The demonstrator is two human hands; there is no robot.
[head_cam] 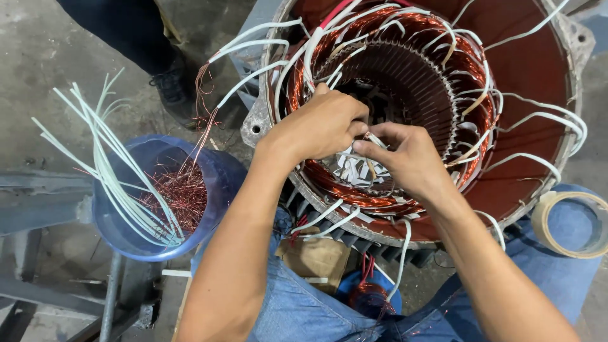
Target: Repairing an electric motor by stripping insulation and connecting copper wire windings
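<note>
A large motor stator with a red-painted housing and copper windings lies open in front of me, white sleeved leads sticking out all around. My left hand and my right hand meet inside its bore. Both pinch a small white strip of insulation between their fingertips, just above a cluster of white paper wedges in the slots.
A blue plastic bucket at left holds copper wire scraps and long white sleeving tubes. A roll of tan tape rests on my right knee. Another person's dark shoe stands on the concrete floor at top left.
</note>
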